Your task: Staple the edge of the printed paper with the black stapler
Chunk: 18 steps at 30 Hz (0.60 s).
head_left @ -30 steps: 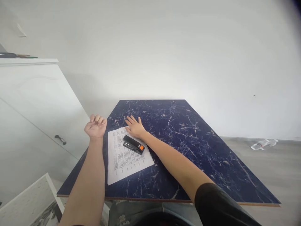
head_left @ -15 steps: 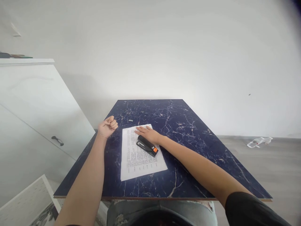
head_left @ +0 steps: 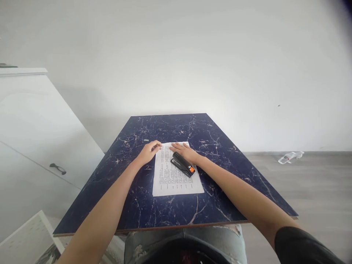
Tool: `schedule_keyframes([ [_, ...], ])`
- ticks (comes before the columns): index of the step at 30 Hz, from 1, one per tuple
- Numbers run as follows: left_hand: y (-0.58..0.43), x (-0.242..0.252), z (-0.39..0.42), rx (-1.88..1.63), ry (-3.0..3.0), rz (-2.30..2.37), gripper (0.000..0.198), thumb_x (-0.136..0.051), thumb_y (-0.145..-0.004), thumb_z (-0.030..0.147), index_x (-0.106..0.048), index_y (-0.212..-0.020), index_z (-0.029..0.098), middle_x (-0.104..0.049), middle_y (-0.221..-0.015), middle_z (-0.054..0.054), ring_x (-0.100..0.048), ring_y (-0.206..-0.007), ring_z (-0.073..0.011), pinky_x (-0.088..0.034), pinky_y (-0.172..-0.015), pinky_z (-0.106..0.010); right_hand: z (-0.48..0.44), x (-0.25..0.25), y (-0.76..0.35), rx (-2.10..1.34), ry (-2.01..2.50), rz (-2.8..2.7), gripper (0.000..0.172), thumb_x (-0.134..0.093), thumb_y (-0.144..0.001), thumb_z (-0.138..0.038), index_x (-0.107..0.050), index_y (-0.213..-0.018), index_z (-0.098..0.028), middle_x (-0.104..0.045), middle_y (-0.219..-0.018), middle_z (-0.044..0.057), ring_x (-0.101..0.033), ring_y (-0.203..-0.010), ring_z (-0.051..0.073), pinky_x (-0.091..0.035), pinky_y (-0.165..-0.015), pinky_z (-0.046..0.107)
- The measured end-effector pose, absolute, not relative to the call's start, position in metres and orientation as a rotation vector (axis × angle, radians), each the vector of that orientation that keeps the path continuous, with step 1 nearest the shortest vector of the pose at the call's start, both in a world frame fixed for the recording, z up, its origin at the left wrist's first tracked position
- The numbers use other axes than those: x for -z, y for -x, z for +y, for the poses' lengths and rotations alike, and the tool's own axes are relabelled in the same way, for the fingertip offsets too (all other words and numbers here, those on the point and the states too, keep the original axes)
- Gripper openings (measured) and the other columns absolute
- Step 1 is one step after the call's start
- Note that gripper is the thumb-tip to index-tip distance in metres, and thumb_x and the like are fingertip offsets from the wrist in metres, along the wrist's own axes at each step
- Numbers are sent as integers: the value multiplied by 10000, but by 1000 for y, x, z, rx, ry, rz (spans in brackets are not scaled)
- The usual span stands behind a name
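Swung in from beyond the table's (head_left: 233,172) left edge, the left hand (head_left: 150,151) now sits at the far left corner of the paper (head_left: 170,179), fingers curled; whether they pinch the sheet, I cannot tell. On the paper lies the black stapler (head_left: 183,164), its long axis diagonal, orange end toward the person. Just right of its far end, the right hand (head_left: 187,152) lies flat and open, nearer the stapler than the left.

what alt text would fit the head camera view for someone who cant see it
Two bare hands rest at the far edge of a printed sheet on a dark blue marbled table: the left hand at its far left corner, the right hand flat on it beside a black stapler. A white cabinet stands at left.
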<state>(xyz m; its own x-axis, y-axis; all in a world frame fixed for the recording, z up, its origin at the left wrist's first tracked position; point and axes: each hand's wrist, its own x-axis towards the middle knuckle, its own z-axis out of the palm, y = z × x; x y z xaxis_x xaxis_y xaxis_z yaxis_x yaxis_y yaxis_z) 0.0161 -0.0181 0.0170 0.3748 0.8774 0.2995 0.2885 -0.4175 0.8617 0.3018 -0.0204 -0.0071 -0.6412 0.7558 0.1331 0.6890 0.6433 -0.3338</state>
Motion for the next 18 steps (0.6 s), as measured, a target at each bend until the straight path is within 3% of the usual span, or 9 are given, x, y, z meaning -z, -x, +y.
schedule_keyframes([
  [3, -16, -18, -21, -743, -2201, 965, 302, -721, -910, 439, -754, -1169, 289, -716, -1304, -88, -607, -1278, -310, -422, -1149, -488, -29, -6, -314, -407, 1223, -2446, 534, -371, -1083, -418, -544, -1547, -217, -519, -1610, 144, -440, -1519, 339, -343, -1245, 571],
  [5, -15, -17, -21, -507, -2406, 927, 459, -703, -933, 515, -691, -1355, 332, -619, -1506, -87, -510, -1438, -338, -329, -1238, -542, -40, -17, -326, -478, 1224, -2405, 514, -362, -1094, -492, -653, -1419, -219, -662, -1431, 146, -619, -1322, 316, -488, -1127, 508],
  [7, -13, -16, -20, -370, -2504, 921, 550, -674, -948, 572, -628, -1453, 359, -537, -1602, -80, -452, -1501, -350, -285, -1263, -572, -56, -27, -338, -628, 1154, -2442, 498, -458, -1058, -584, -704, -1316, -236, -732, -1271, 114, -704, -1108, 272, -579, -962, 425],
  [9, -13, -15, -19, -328, -2522, 944, 573, -639, -962, 608, -601, -1486, 381, -496, -1639, -68, -421, -1528, -352, -270, -1269, -583, -70, -34, -345, -792, 1062, -2471, 507, -637, -962, -619, -708, -1283, -233, -753, -1167, 93, -712, -952, 241, -591, -825, 370],
  [12, -13, -14, -18, -302, -2510, 968, 580, -613, -971, 630, -581, -1506, 407, -470, -1660, -55, -401, -1542, -352, -270, -1267, -584, -84, -39, -348, -891, 974, -2453, 445, -743, -890, -493, -718, -1233, -211, -766, -1046, 70, -693, -826, 207, -559, -726, 334],
  [15, -12, -13, -18, -305, -2502, 979, 586, -617, -970, 629, -577, -1512, 409, -467, -1662, -62, -412, -1533, -356, -295, -1255, -580, -86, -38, -346, -732, 948, -2426, 311, -678, -897, -344, -742, -1168, -205, -764, -979, 55, -677, -784, 190, -541, -726, 330],
  [18, -12, -13, -18, -300, -2503, 1013, 595, -608, -975, 634, -574, -1518, 395, -461, -1665, -69, -410, -1529, -365, -287, -1257, -591, -81, -34, -347, -503, 936, -2388, 327, -643, -915, -319, -741, -1210, -219, -768, -1027, 75, -673, -847, 213, -540, -795, 369],
])
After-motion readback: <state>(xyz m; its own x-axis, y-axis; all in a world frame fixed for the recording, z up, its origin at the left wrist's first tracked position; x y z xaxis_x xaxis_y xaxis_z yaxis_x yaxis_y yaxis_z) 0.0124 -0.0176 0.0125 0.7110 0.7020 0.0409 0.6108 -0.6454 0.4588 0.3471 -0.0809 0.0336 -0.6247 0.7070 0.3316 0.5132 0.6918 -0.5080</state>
